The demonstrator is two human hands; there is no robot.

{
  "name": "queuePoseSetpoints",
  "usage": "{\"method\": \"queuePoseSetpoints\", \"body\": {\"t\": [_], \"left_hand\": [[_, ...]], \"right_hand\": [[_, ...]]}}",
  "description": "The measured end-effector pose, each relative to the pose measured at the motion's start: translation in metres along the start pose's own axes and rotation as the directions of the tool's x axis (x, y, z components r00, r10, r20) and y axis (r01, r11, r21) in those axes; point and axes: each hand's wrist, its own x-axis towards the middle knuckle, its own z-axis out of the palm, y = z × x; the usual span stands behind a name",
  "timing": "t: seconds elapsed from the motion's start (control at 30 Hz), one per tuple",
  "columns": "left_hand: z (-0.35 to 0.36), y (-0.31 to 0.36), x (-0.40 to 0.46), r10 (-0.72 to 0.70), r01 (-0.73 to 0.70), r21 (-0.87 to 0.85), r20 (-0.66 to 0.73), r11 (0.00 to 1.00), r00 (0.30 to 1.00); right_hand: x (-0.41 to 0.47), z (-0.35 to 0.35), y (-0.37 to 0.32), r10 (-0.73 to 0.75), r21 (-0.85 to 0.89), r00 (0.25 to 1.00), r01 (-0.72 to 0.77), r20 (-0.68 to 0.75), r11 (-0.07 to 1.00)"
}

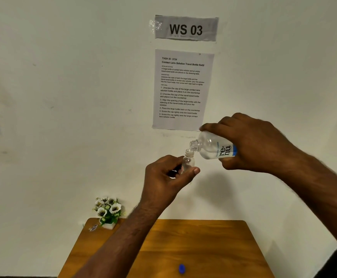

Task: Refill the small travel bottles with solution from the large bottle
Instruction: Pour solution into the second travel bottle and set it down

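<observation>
My right hand (249, 143) grips the large clear bottle (211, 146) with the "re-nu" label, tipped on its side high above the table, its open mouth pointing left and down. That mouth touches the open neck of the small clear travel bottle (188, 160), which my left hand (165, 175) holds upright between thumb and fingers. Clear liquid lies in the lower side of the large bottle. Both bottles have no cap on. A blue cap (181, 268) lies on the wooden table (213, 247) near its front edge.
A small white pot of artificial flowers (108, 211) stands at the table's back left corner, with a small wrapper-like item (93, 227) beside it. On the white wall hang a task sheet (182, 89) and a "WS 03" sign (185, 28).
</observation>
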Motion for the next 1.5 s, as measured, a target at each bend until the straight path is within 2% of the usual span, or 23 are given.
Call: {"method": "queuePoseSetpoints", "body": {"t": [0.83,1.5], "left_hand": [[0.0000,-0.0026,-0.0013,0.000,0.000,0.016,0.010,1.000,1.000],[-0.0004,0.0001,-0.0024,0.003,-0.004,0.016,0.014,1.000,1.000]], "right_hand": [[0.0001,0.0050,0.0007,-0.027,0.012,0.998,0.028,-0.049,1.000],[-0.0017,0.0035,-0.0004,-0.008,0.020,1.000,0.009,-0.025,1.000]]}}
